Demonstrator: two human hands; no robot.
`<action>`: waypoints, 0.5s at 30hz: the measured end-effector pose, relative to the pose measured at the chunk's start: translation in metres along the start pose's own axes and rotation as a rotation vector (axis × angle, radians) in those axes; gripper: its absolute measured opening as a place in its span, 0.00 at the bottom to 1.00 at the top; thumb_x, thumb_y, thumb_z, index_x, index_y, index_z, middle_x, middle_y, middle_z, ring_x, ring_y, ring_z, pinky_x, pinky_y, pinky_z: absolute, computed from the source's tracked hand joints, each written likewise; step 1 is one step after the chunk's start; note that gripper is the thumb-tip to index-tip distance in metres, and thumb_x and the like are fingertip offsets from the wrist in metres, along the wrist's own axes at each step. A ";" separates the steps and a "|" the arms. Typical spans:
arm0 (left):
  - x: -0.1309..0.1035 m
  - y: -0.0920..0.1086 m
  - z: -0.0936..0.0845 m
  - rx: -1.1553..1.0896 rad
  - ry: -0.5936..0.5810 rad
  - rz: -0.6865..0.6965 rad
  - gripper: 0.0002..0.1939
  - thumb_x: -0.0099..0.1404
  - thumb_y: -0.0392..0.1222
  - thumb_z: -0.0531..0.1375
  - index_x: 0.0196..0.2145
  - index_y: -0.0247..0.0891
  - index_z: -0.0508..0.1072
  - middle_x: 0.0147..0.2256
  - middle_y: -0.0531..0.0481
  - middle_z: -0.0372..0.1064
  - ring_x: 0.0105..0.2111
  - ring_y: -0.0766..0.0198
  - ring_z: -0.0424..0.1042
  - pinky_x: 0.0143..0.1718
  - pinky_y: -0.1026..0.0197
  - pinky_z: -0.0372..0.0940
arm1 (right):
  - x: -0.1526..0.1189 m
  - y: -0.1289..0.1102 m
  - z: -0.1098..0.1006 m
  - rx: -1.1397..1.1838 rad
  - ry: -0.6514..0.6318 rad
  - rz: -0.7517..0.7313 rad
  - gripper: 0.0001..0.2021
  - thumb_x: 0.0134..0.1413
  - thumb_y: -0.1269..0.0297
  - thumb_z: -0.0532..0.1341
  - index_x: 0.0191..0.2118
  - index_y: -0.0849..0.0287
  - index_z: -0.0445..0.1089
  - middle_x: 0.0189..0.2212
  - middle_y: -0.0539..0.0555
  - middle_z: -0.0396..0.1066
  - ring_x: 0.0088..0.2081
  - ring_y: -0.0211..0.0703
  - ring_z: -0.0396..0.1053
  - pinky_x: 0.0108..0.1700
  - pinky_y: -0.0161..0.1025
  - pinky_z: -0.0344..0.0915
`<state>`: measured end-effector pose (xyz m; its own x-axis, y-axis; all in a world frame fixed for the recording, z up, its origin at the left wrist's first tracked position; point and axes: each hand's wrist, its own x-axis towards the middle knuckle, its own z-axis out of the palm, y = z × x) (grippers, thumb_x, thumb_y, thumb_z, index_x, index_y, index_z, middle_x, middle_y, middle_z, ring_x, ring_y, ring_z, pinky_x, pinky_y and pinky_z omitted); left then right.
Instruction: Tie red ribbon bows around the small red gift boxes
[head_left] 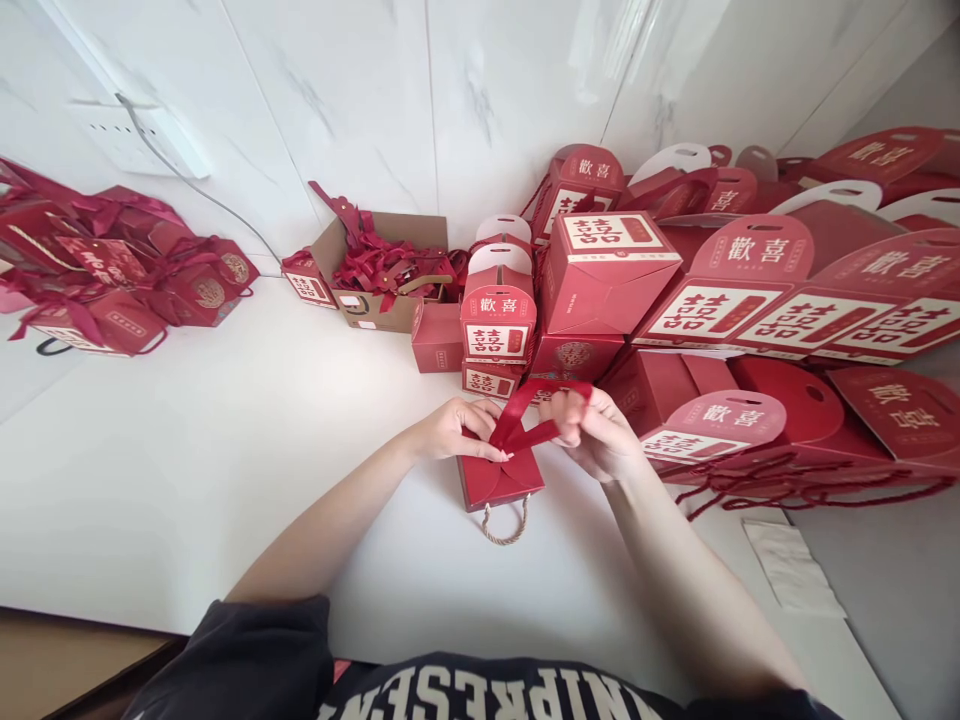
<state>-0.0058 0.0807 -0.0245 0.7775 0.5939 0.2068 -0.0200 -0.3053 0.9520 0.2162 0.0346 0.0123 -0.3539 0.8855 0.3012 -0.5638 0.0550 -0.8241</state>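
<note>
A small red box (499, 480) stands on the white table, a beige rope handle (504, 538) hanging from its near side. Over its top lies my left hand (466, 430), fingers closed on the base of a red ribbon (517, 410) at the middle of the lid. My right hand (596, 430) is raised just right of the box, its fingers pinched on the ribbon, which loops up from the lid. A short ribbon end points toward my right hand. The fingertips of my right hand are slightly blurred.
An open cardboard box (375, 312) of red ribbons stands by the tiled wall. Stacked red gift boxes (750, 255) fill the right side. Finished-looking ribboned boxes (112, 320) sit at the far left. A white tissue packet (793, 568) lies at the right edge.
</note>
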 end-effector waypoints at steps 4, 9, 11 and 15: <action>0.001 0.001 0.000 0.009 -0.016 0.005 0.07 0.54 0.43 0.71 0.25 0.38 0.82 0.26 0.43 0.77 0.41 0.57 0.71 0.46 0.56 0.66 | -0.003 -0.008 0.000 0.235 -0.036 -0.121 0.12 0.57 0.52 0.64 0.26 0.52 0.72 0.13 0.42 0.49 0.14 0.32 0.38 0.10 0.28 0.40; 0.002 0.000 0.001 0.009 -0.006 0.002 0.10 0.53 0.46 0.71 0.23 0.37 0.81 0.26 0.43 0.76 0.40 0.57 0.70 0.46 0.55 0.66 | 0.003 -0.037 0.010 0.028 0.009 -0.087 0.26 0.67 0.49 0.51 0.21 0.54 0.70 0.12 0.46 0.52 0.13 0.33 0.42 0.08 0.29 0.42; 0.002 0.002 0.001 0.012 -0.009 -0.013 0.11 0.54 0.47 0.71 0.23 0.37 0.81 0.27 0.43 0.76 0.40 0.57 0.71 0.46 0.55 0.66 | 0.006 -0.047 0.019 -0.016 0.028 -0.107 0.27 0.67 0.49 0.51 0.18 0.54 0.66 0.12 0.46 0.49 0.12 0.33 0.42 0.08 0.29 0.41; 0.003 0.011 -0.001 0.024 -0.048 -0.072 0.12 0.60 0.49 0.66 0.31 0.37 0.83 0.31 0.42 0.77 0.43 0.57 0.70 0.48 0.56 0.65 | 0.012 -0.054 0.037 -0.119 -0.023 -0.106 0.30 0.69 0.48 0.47 0.16 0.53 0.65 0.10 0.46 0.49 0.12 0.34 0.46 0.11 0.31 0.46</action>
<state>-0.0041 0.0797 -0.0129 0.8056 0.5787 0.1268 0.0514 -0.2816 0.9582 0.2148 0.0248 0.0779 -0.3150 0.8612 0.3989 -0.5071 0.2025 -0.8377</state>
